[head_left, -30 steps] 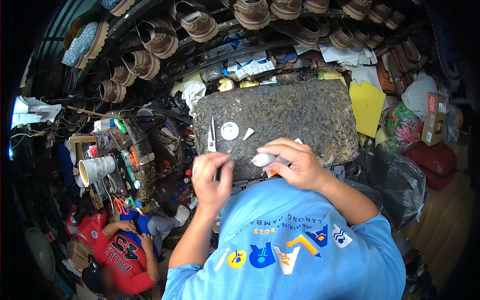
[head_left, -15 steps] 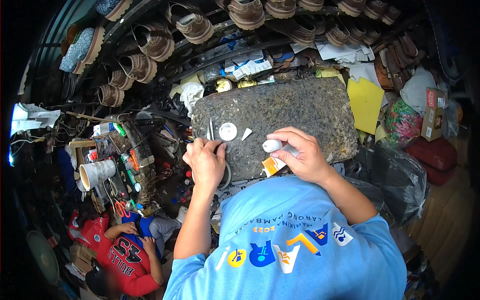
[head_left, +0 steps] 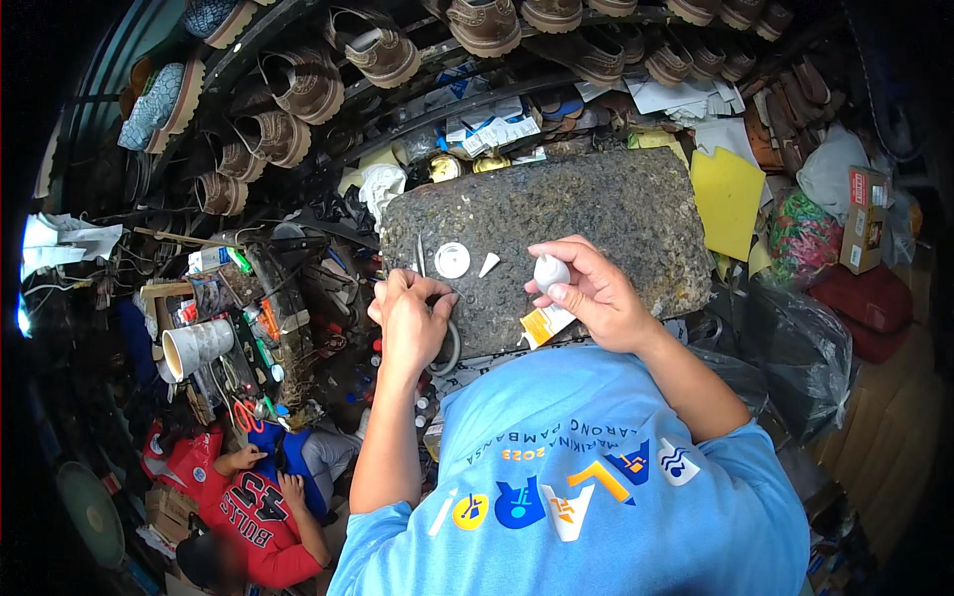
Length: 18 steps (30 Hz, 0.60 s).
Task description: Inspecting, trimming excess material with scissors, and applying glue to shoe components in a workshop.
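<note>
My right hand (head_left: 588, 293) grips a small white bottle (head_left: 550, 270) above a dark speckled stone slab (head_left: 616, 214). An orange and white label or tube end (head_left: 545, 323) shows just below that hand. My left hand (head_left: 409, 316) rests at the slab's near left edge, fingers curled; something thin may be pinched in it, but I cannot tell what. By the left hand on the slab lie a round white cap (head_left: 452, 260), a small white cone tip (head_left: 489, 264) and a thin metal tool (head_left: 420, 255). A metal ring (head_left: 449, 350) hangs under the left hand.
Rows of brown shoes (head_left: 373, 50) fill racks at the far side. A yellow sheet (head_left: 727, 199) and bags (head_left: 800, 238) lie right of the slab. Left is a cluttered bench with a white cup (head_left: 194, 348). Another person in a red shirt (head_left: 243, 507) sits lower left.
My left hand has moved up from below the slab to its near left edge. My right hand has lifted the white bottle slightly and shifted right.
</note>
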Tool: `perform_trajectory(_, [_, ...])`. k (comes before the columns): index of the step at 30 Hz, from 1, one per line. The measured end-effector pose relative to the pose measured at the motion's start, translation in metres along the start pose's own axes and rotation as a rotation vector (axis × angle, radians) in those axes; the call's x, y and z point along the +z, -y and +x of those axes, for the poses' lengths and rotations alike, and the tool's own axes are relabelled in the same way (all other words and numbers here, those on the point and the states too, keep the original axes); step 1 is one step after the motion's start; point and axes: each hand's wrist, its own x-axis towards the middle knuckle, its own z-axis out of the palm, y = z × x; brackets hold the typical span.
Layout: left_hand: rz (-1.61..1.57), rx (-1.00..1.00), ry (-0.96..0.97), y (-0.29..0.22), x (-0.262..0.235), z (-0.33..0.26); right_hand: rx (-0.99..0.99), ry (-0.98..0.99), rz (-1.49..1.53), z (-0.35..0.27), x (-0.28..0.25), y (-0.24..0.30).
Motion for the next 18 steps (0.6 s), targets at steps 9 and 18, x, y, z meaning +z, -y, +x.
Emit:
perform_trajectory(9, [0.011,0.261,0.020,0.006,-0.007,0.008,0.036,-0.042,-0.152,0.001,-0.001,-0.006])
perform_trajectory(18, [0.171,0.407,0.152,0.002,-0.013,0.015,0.077,-0.090,-0.182,0.000,0.004,-0.003])
